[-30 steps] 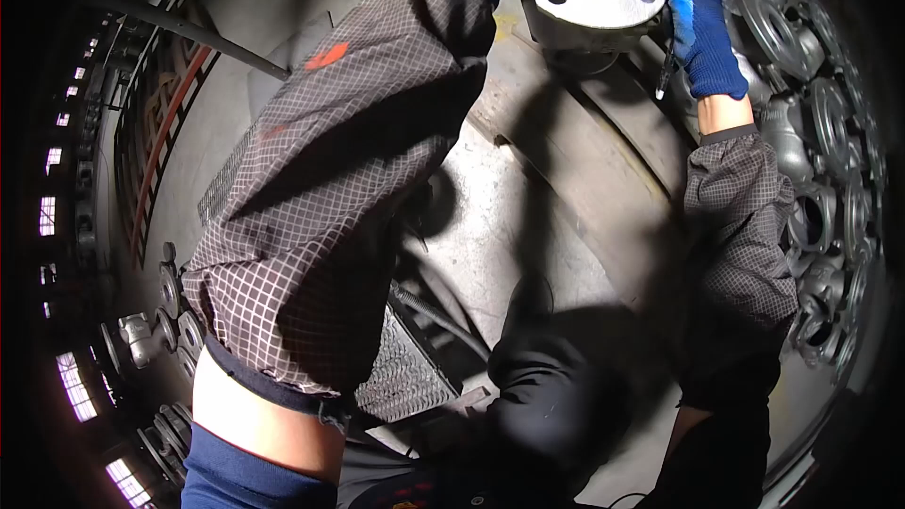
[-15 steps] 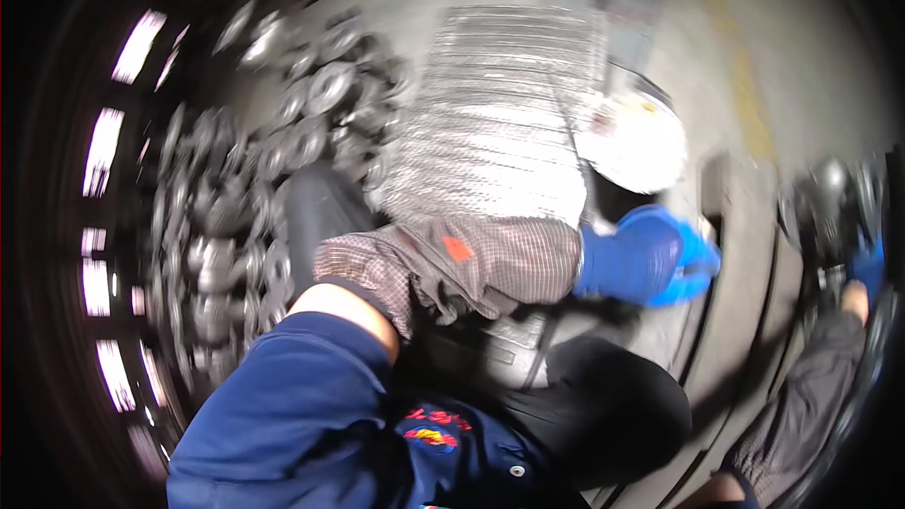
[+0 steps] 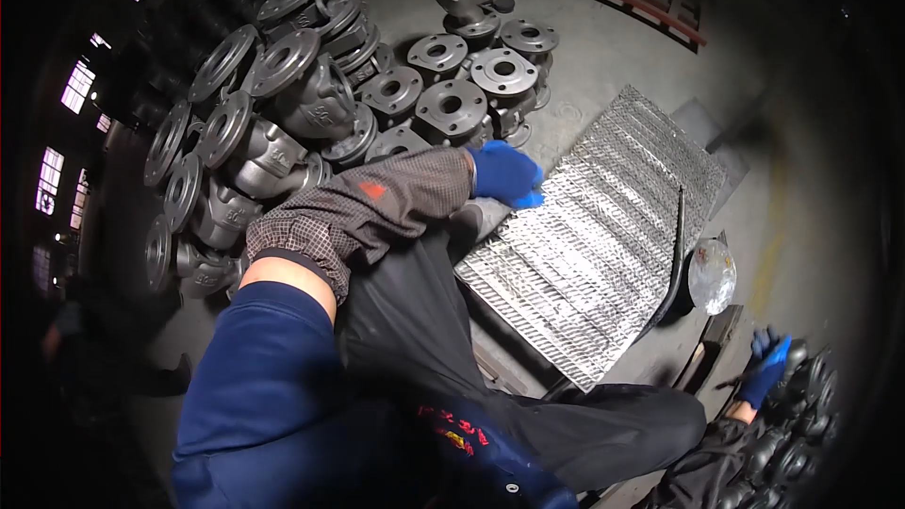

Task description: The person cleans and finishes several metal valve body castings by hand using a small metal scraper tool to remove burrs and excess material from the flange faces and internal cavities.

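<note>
The person's left hand [image 3: 506, 175], in a blue glove, is reaching across to the edge of a silvery quilted mat [image 3: 594, 245] lying on the concrete floor [image 3: 801, 179]. The gloved fingers are curling downward at the mat's upper left edge, close together, but whether they are gripping anything there cannot be told. The left forearm is wearing a brown checked sleeve cover [image 3: 368, 207] over a blue sleeve.

The right hand [image 3: 768, 365], also in a blue glove, is lying far off at the lower right, resting on dark castings [image 3: 801, 415]; its fingers are bending around a thin dark tool, though the grip is too small to judge.

Just beyond the left hand a heap of grey cast-iron valve bodies [image 3: 302, 104] is piling up, each with round flanges ringed by bolt holes, rough and matte. Well over a dozen are showing; an exact count is not possible. A crumpled clear plastic bag [image 3: 712, 273] is sitting beside a dark curved bar [image 3: 674, 254] at the mat's right edge.
</note>
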{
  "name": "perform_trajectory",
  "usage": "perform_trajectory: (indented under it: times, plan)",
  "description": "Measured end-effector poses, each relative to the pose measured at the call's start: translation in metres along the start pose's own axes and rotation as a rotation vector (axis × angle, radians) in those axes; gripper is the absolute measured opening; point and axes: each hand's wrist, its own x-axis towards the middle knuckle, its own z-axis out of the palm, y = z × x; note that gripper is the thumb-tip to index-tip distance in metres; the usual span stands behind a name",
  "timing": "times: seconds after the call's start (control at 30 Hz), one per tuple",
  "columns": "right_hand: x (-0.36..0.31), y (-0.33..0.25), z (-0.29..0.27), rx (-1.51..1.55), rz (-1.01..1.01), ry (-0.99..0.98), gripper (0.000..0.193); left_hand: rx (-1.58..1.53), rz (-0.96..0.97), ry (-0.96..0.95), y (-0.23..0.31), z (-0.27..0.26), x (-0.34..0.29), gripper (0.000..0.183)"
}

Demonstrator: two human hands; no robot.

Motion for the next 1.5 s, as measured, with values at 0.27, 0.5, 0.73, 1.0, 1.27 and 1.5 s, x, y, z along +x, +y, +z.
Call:
perform_trajectory:
  times: [0.27, 0.5, 0.73, 1.0, 1.27, 1.5]
  plan:
    - [-0.198, -0.124, 0.261, -0.353, -0.433, -0.540, 0.053, -0.275, -0.591, 0.205, -0.144, -0.022, 0.009, 0.057]
    - [-0.208, -0.059, 0.299, -0.159, 0.085, -0.459, 0.048, -0.030, -0.792, -0.050, -0.156, 0.018, 0.049, 0.108]
    - [-0.207, -0.071, 0.304, -0.223, 0.221, -0.443, 0.046, 0.222, -0.763, 0.267, -0.176, 0.054, 0.060, 0.060]
    - [-0.202, -0.062, 0.309, -0.287, 0.192, -0.542, 0.047, 0.214, -0.470, 0.515, -0.187, 0.069, 0.067, 0.010]
    - [-0.199, -0.040, 0.317, -0.226, 0.150, -0.694, 0.049, -0.350, -0.434, 0.284, -0.146, -0.001, 0.040, 0.079]
    - [-0.231, -0.044, 0.327, -0.102, 0.063, -0.843, 0.044, 0.105, -0.454, 0.391, -0.074, -0.067, -0.011, 0.075]
